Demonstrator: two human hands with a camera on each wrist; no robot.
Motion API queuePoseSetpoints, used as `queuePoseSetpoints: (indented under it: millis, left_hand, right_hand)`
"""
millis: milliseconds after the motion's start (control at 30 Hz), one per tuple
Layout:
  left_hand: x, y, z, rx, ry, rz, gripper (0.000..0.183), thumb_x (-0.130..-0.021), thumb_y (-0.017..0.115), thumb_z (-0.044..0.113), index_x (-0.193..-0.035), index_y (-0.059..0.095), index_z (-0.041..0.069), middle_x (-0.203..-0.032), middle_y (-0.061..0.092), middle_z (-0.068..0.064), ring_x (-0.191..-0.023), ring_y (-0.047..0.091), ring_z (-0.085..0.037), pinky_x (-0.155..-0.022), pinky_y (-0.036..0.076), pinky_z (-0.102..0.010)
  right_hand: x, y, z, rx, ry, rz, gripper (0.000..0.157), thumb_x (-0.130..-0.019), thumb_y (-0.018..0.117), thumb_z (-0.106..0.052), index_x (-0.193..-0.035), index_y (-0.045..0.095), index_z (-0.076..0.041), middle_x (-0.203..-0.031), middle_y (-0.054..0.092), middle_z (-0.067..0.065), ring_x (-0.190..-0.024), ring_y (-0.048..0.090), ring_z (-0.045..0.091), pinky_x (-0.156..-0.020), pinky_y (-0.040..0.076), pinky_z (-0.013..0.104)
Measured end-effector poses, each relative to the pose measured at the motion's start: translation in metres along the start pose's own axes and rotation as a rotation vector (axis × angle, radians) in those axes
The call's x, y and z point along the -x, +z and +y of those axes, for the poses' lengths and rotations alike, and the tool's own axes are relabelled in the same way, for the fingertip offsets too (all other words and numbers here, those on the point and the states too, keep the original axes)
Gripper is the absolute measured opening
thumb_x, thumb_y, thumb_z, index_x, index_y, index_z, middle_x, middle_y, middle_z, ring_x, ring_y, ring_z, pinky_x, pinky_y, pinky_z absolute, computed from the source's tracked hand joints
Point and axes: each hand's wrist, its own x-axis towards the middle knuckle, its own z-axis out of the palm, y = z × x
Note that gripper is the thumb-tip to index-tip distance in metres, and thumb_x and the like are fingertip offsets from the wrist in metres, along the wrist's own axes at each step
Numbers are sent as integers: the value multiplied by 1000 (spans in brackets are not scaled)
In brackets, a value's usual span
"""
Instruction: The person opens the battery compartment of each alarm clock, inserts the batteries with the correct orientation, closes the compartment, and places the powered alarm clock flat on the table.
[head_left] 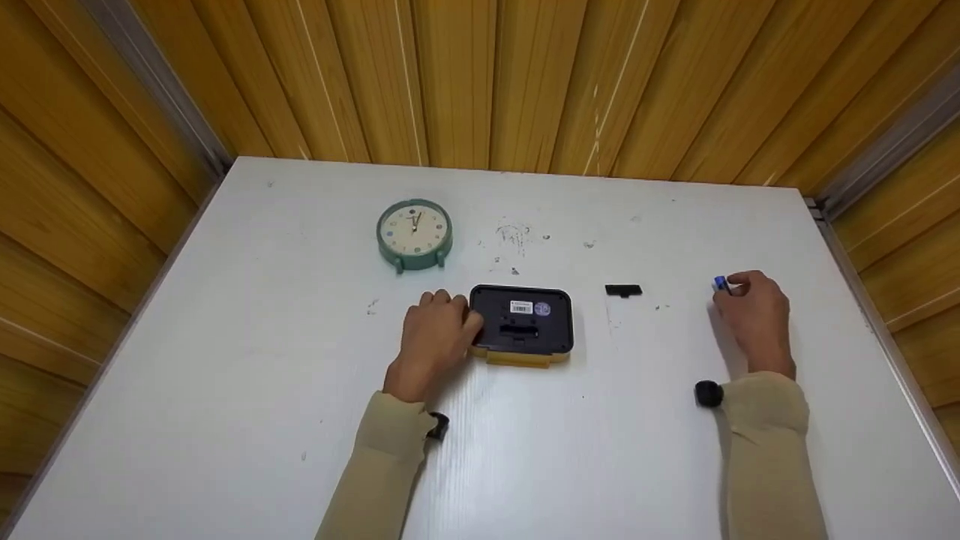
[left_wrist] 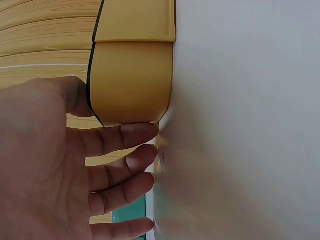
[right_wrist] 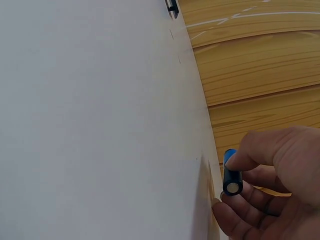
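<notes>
A rounded rectangular yellow device [left_wrist: 131, 82] lies with its black back [head_left: 495, 341] facing up. An uncovered battery slot [head_left: 519, 331] and a label show on that back. My left hand [head_left: 439, 330] holds the device's left end, thumb on the black back, index finger against the yellow side. Off to the right, my right hand [head_left: 756, 311] pinches a blue and black cylindrical battery [right_wrist: 232, 175] between thumb and fingers, just above the table. Its flat metal end shows in the right wrist view. Between device and right hand lies a small black battery cover [head_left: 623, 289].
A round green alarm clock [head_left: 415, 235] lies face up behind my left hand. Everything sits on a white table [head_left: 247, 360] with scuff marks. Wood-patterned panels [head_left: 457, 82] stand along its back and sides.
</notes>
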Motion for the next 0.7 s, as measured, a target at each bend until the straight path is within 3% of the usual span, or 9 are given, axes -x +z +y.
queuePoseSetpoints:
  millis: [400, 567, 700]
  left_hand:
    - [-4, 0, -2, 28, 0, -6, 42, -104, 47, 34, -108, 73, 1, -101, 65, -15, -93, 56, -34, -85, 50, -52]
    - [-3, 0, -2, 23, -13, -19, 46, -105, 46, 35, -114, 73, 0, -103, 65, -15, -94, 55, -33, -87, 50, -52]
    - [-2, 1, -1, 33, -3, 6, 43, -104, 48, 34, -108, 74, 1, -99, 65, -14, -91, 56, -33, -85, 51, -52]
  right_hand:
    - [13, 13, -10, -55, -12, -63, 58, -106, 58, -28, -156, 46, -1, -129, 58, 21, -103, 59, 29, -74, 50, 29]
    - [17, 16, -13, -50, -48, -43, 56, -105, 59, -23, -157, 48, -6, -123, 57, 19, -100, 60, 28, -72, 50, 28]
    - [18, 16, -19, -25, -100, -9, 51, -103, 60, -20, -150, 53, -2, -117, 59, 17, -96, 55, 27, -70, 48, 28]
